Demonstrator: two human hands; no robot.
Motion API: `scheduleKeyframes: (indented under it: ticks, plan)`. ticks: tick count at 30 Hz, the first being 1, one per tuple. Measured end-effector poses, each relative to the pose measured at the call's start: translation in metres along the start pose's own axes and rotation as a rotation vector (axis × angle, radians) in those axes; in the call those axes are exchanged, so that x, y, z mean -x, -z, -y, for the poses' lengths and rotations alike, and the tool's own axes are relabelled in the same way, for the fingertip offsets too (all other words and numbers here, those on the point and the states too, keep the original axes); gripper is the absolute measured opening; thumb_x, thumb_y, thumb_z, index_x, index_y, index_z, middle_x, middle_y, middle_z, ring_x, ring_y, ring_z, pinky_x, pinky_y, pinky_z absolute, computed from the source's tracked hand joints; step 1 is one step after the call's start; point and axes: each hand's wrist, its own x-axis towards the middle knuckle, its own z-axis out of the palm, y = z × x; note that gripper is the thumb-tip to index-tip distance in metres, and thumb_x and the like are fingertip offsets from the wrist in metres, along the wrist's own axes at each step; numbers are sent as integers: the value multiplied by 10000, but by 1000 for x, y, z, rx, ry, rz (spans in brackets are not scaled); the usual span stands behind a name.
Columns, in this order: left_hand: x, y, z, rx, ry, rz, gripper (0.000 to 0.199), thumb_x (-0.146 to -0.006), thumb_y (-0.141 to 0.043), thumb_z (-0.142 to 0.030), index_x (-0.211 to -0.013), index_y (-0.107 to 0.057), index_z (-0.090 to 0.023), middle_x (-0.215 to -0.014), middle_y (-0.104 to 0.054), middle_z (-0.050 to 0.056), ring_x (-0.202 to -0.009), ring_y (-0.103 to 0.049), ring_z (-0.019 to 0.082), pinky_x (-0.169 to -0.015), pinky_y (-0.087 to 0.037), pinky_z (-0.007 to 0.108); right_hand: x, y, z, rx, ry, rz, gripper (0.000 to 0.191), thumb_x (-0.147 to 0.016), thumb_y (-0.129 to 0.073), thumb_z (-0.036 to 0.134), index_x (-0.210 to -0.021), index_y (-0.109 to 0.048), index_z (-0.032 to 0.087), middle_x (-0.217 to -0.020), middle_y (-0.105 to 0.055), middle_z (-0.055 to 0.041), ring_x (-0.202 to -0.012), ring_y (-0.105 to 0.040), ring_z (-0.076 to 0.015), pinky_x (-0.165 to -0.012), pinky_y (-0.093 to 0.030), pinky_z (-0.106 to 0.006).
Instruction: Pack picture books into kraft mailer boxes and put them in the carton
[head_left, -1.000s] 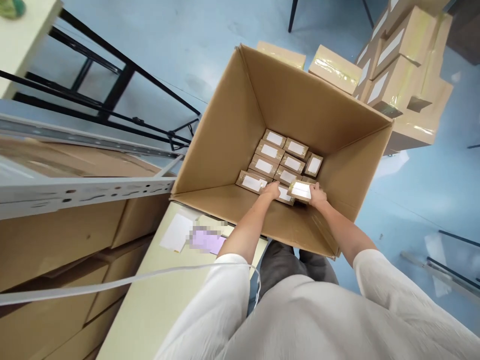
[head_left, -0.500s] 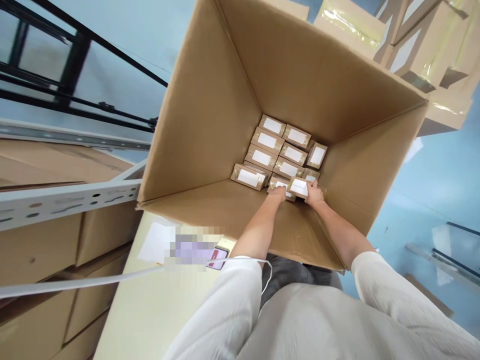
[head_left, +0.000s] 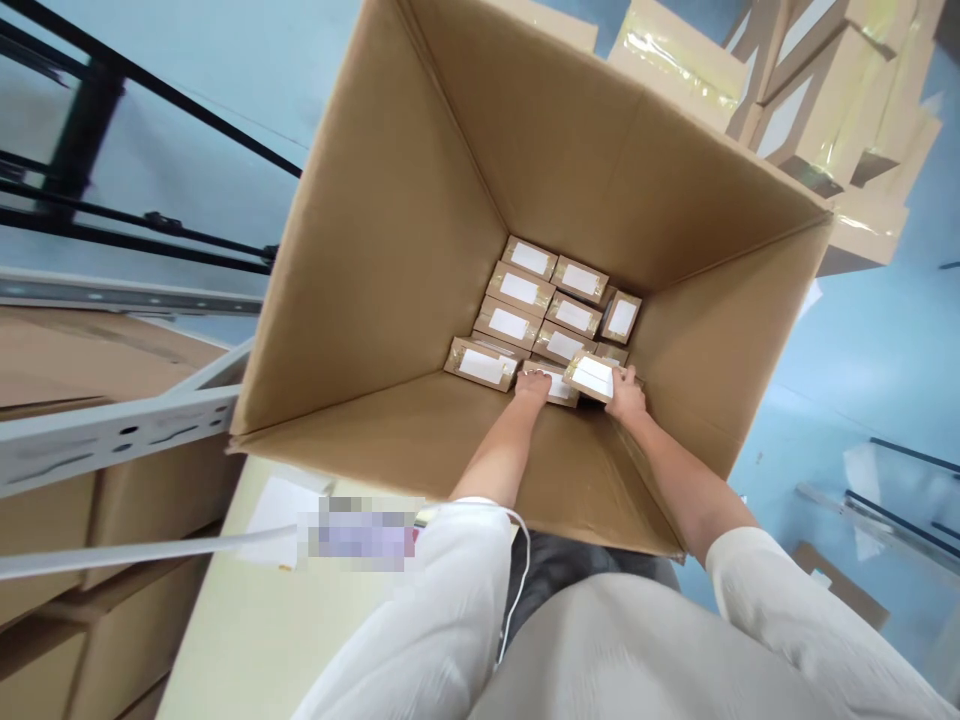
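Inside the carton (head_left: 592, 165), labelled box (head_left: 590, 376) still in the right hand (head_left: 627, 396), barely shifted.

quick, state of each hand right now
Left hand: on a small brown cardboard box with a white label; grip cannot be told.
Right hand: closed, holding a second white-labelled brown cardboard box.

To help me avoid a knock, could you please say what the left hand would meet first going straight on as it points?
Probably the next labelled box, just beyond the front box that the left hand touches; depth in the large carton is unclear.
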Motion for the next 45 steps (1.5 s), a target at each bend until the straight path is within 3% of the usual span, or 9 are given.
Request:
scheduleKeyframes:
  ticks: [4,10,15,20,23,27,32,37,45]
  plan:
    - [-26,-17,19,-166,-66,-10,795,-838,-728,-88,-1604,-516,-128,-1637,-508,275,-1542,-455,417,-1250,-331,615,-7,-5,-1,7,-22,-47,1039,-825,-837,186,-1687,-266,280,-1715,-193,-224,-1269,-632,-331,-952,-594,-398]
    - [-61,-58,39,-109,-121,-14,1024,-785,-834,-194,-1698,-379,-114,-1781,-259,274,-1664,-217,445,-1333,-144,669,-29,-20,-9,1,-44,-112,1193,-832,-841,247,-1742,-73,314,-1751,-131,-229,-1304,-571,-353,-972,-597,-431]
    - [-96,-75,30,26,-124,-61,1066,-820,-814,-310,-1746,-295,-213,-1823,-168,208,-1710,-34,387,-1330,-23,715,-54,-25,-11,40,-60,-87,1208,-820,-861,276,-1741,-82,335,-1771,-107,-221,-1309,-549,-361,-966,-593,-428]
    - [-117,-91,13,101,-116,-66,980,-887,-715,-272,-1756,-268,-199,-1805,-225,226,-1707,-61,390,-1325,-39,736,-78,-29,-15,102,-48,-64,1249,-820,-830,244,-1744,5,339,-1778,-95,-236,-1340,-523,-386,-990,-579,-493]
    - [-118,-99,9,121,-103,-69,945,-918,-650,-259,-1766,-234,-237,-1809,-238,196,-1707,-42,397,-1308,-70,779,-89,-30,-17,115,-35,-47,1259,-812,-845,253,-1741,3,318,-1761,-113,-252,-1340,-515,-389,-994,-571,-491]
    - [-111,-103,10,162,-192,-53,889,-923,-592,-231,-1753,-283,-304,-1819,-254,119,-1712,-7,369,-1318,-89,765,-94,-28,-16,137,-18,-46,1186,-805,-842,223,-1727,-101,300,-1745,-143,-239,-1325,-517,-373,-1006,-559,-467]
    - [-108,-105,8,110,-258,-42,804,-921,-562,-203,-1708,-405,-258,-1812,-269,135,-1715,-37,339,-1332,-8,726,-91,-27,-16,116,-55,-54,1105,-829,-805,191,-1717,-155,290,-1735,-167,-239,-1320,-517,-371,-1015,-533,-479]
    - [-108,-109,-1,124,-213,-55,678,-989,-525,-235,-1659,-487,-331,-1794,-317,108,-1704,-84,343,-1319,-41,732,-91,-28,-19,115,-28,-71,1070,-872,-778,274,-1721,-127,284,-1746,-172,-244,-1381,-455,-405,-1060,-479,-536]
    - [-84,-88,4,86,-186,-85,759,-1003,-445,-207,-1748,-302,-250,-1778,-326,162,-1683,-146,372,-1324,-117,704,-78,-19,-24,119,2,-144,845,-974,-596,266,-1728,-219,202,-1694,-364,-253,-1503,-315,-441,-1193,-253,-648]
